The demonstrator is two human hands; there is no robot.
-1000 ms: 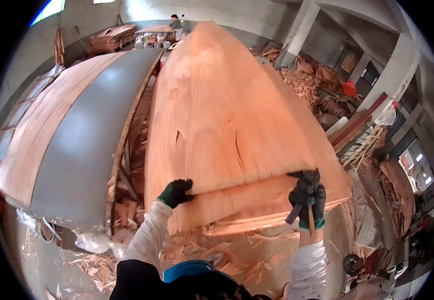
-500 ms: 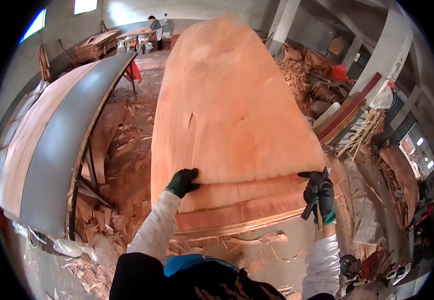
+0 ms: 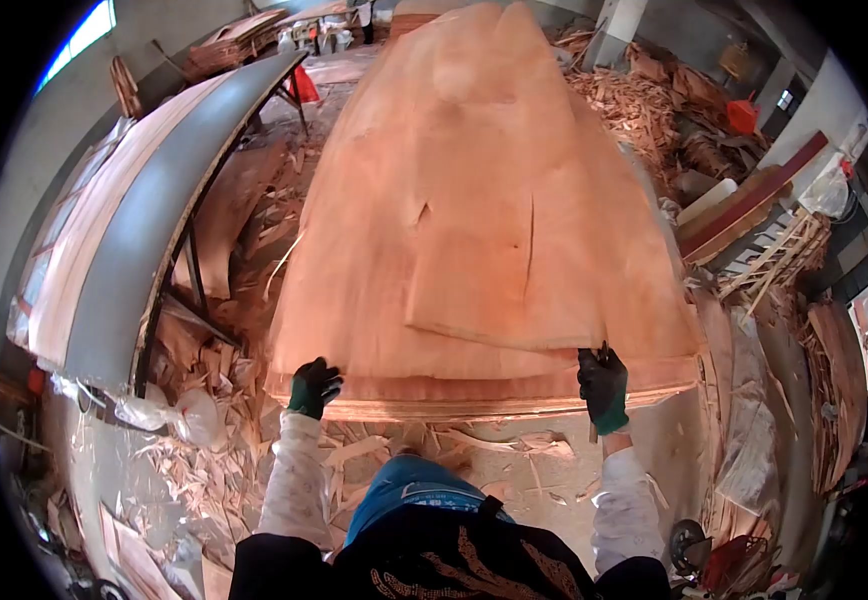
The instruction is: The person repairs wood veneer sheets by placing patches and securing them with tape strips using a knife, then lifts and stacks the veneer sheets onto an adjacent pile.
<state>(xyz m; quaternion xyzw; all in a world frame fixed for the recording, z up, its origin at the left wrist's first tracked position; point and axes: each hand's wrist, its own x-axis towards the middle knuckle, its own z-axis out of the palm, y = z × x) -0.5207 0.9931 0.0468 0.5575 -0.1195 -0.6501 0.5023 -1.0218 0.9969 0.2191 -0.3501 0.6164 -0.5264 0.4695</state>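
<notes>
A tall stack of thin reddish wood sheets (image 3: 494,407) lies in front of me. On top, a loose veneer sheet (image 3: 484,270) lies askew over another one, its near edge slanting. My left hand (image 3: 315,387), in a dark green and black glove, is at the stack's near left corner, fingers partly curled, with nothing visible in it. My right hand (image 3: 604,388), gloved the same way, is closed at the near right edge of the top sheet. A tool's wooden handle (image 3: 593,432) shows below that hand; the tool's head is hidden.
On the left stands a sloping table with a grey strip (image 3: 159,215). Wood scraps (image 3: 194,460) litter the floor. Further scrap piles (image 3: 634,110) and a dark red board (image 3: 754,195) are at the right. A person (image 3: 365,18) is partly visible at the far back.
Both hands have come nearer to my body. The left hand has left the sheet's edge and moved to the stack's left corner. The top sheet now lies askew, and the view has shifted.
</notes>
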